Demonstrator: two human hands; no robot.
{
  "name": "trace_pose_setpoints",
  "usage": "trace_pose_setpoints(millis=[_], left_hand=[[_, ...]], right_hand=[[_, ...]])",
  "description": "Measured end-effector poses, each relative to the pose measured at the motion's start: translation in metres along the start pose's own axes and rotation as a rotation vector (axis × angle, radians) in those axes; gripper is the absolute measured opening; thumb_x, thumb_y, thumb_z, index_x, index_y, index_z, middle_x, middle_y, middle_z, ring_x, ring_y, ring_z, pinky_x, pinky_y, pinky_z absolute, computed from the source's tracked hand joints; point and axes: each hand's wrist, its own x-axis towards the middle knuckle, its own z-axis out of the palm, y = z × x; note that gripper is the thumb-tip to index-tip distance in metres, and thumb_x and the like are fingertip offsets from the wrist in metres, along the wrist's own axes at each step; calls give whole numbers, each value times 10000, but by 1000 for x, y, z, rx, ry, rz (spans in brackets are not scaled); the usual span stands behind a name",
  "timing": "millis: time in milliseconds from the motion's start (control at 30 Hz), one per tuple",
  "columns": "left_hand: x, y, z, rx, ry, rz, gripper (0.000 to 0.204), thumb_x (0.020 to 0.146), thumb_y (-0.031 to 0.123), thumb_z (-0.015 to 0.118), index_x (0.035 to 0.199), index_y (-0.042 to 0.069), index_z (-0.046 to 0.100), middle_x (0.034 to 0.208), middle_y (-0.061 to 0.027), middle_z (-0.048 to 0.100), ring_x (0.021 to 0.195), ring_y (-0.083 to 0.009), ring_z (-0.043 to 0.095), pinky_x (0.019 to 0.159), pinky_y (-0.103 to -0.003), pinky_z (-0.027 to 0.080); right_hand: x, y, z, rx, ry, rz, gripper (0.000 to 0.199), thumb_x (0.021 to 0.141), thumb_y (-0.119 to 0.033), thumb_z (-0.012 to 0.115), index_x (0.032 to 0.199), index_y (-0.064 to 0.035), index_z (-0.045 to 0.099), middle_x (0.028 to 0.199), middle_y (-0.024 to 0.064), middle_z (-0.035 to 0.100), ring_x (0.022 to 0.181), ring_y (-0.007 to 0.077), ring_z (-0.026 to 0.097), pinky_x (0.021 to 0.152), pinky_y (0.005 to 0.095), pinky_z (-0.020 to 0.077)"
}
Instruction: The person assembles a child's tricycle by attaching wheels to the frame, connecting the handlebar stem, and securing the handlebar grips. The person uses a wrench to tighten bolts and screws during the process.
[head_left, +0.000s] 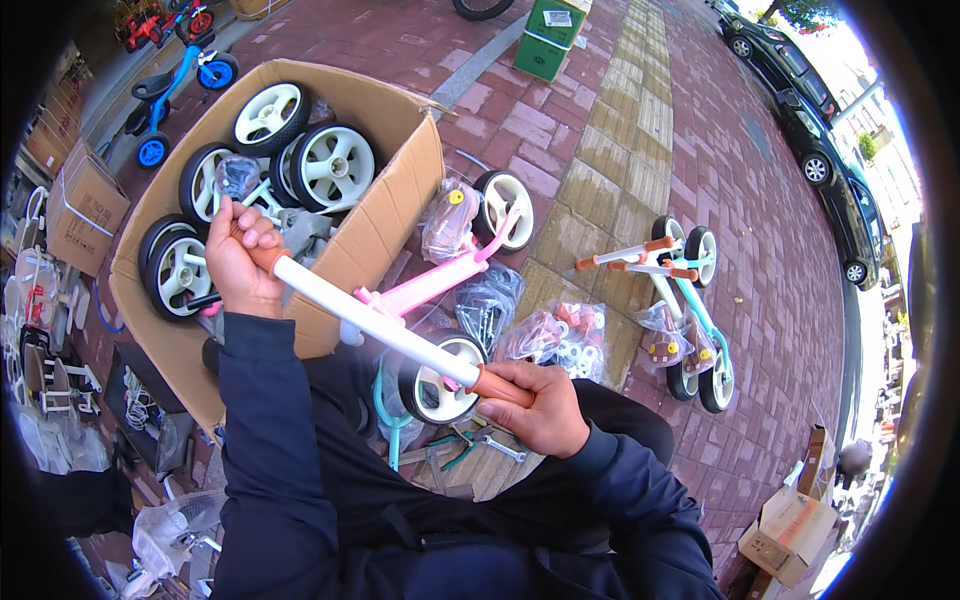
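Note:
A white handlebar (365, 318) with brown grips slants across in front of me, its left end higher up in the picture. My left hand (245, 268) is closed round the far-left grip, over the edge of an open cardboard box (385, 235). Round the other grip (503, 386) the fingers of my right hand (542, 412) are wrapped. Below the bar lies a pink bike frame (432, 286) with a white-hubbed wheel (508, 205) at its far end. Another wheel (438, 388) sits partly under the bar, near my right hand. Pliers (460, 452) and a wrench (503, 448) lie between my legs.
Several wheels (335, 165) and wrapped parts fill the box. Plastic bags of parts (560, 340) lie ahead on the paving. Small bikes (690, 300) stand to the right, a blue tricycle (165, 85) at far left. A green box (548, 40) stands at the back.

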Motion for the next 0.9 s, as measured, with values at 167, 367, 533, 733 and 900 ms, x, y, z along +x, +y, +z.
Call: trace_pose_setpoints(millis=[167, 367, 533, 733, 900], left_hand=[[-3, 2, 7, -38, -56, -11, 261, 1036, 282, 549, 833, 119, 529, 680, 33, 476, 522, -55, 443, 480, -228, 429], [-4, 2, 5, -79, -74, -30, 251, 1035, 272, 542, 838, 116, 536, 683, 34, 482, 523, -59, 450, 481, -229, 434], [0, 8, -2, -110, -58, -31, 246, 1031, 262, 540, 834, 115, 526, 682, 32, 483, 526, -59, 456, 492, -226, 440], [-2, 0, -6, -85, 49, -49, 228, 1025, 229, 543, 830, 121, 498, 669, 30, 477, 526, -61, 457, 503, -232, 450], [-8, -3, -5, -272, -152, -21, 244, 1028, 249, 525, 825, 113, 521, 664, 28, 487, 527, -77, 460, 512, -255, 451]], right_hand=[[5, -8, 13, 51, 5, 67, 394, 832, -143, 811, 1178, 5, 698, 897, 109, 733, 742, 124, 671, 709, 278, 545], [17, -15, 25, 1, 38, 35, 398, 815, -161, 831, 1152, 6, 700, 873, 129, 725, 739, 149, 687, 704, 285, 549], [23, -20, 35, -84, 116, -137, 403, 787, -152, 846, 1126, 11, 702, 872, 146, 724, 726, 196, 714, 696, 300, 559], [38, -26, 25, -163, 164, -278, 393, 774, -139, 845, 1117, 0, 709, 878, 158, 724, 718, 235, 718, 682, 299, 558], [43, -25, -1, 623, -86, 160, 443, 942, -311, 707, 1163, 70, 665, 883, 83, 696, 746, 111, 611, 667, 250, 488]])
